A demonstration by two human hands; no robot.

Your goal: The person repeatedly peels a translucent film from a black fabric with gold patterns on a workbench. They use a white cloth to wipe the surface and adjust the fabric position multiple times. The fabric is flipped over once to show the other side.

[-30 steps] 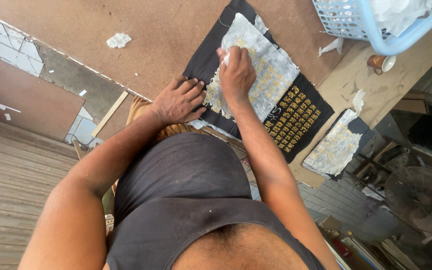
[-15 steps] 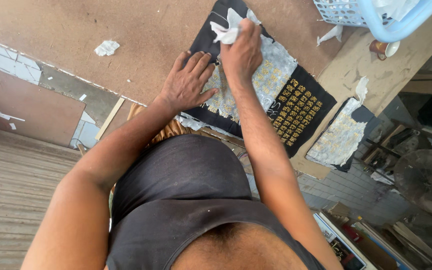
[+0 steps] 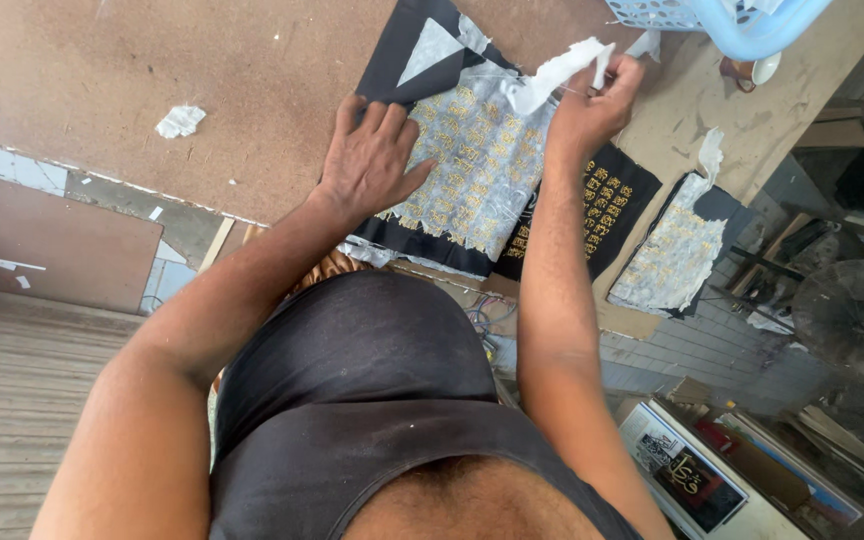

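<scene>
White backing paper pinched by right hand, beside blue basket.

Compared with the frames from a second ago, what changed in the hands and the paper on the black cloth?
The right hand, which was pressing on the white backing paper a second ago, has pinched a torn strip and pulled it up and away toward the blue basket. More gold lettering shows on the black cloth. The left hand stays flat, holding the cloth down; the second piece lies unmoved.

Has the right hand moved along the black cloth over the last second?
Yes. The right hand went from the middle of the black cloth to its far edge, nearer the blue basket, lifting a white strip.
</scene>
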